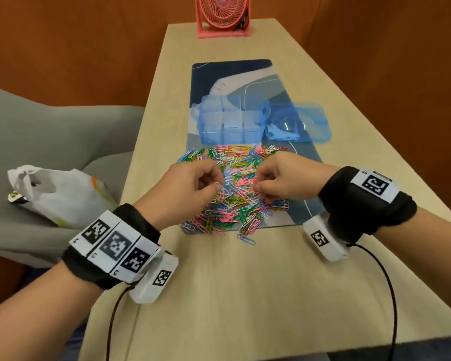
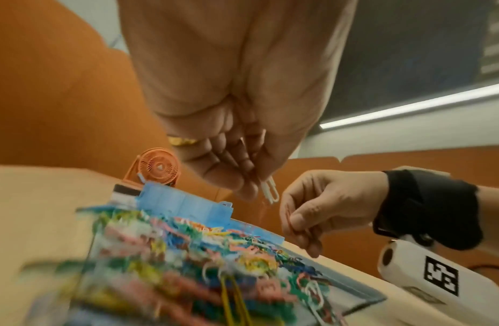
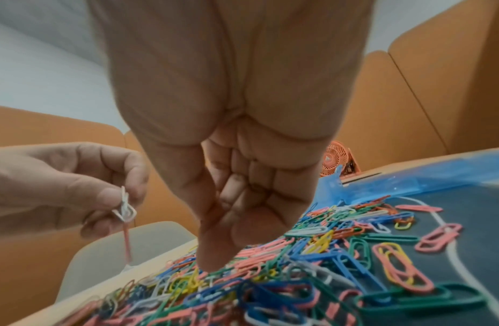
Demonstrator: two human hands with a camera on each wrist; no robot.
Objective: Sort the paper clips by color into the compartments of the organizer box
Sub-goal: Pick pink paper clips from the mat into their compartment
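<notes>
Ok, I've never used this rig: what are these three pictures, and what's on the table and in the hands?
No robot here: a person's two bare hands, a camera strapped on each wrist and one on the head. The head view looks down on a mixed pile of coloured paper clips on a blue desk mat, with the clear blue plastic organizer box open behind it, its compartments looking empty. The left hand pinches white paper clips, a pink one dangling below. The right hand pinches a pink clip.
</notes>
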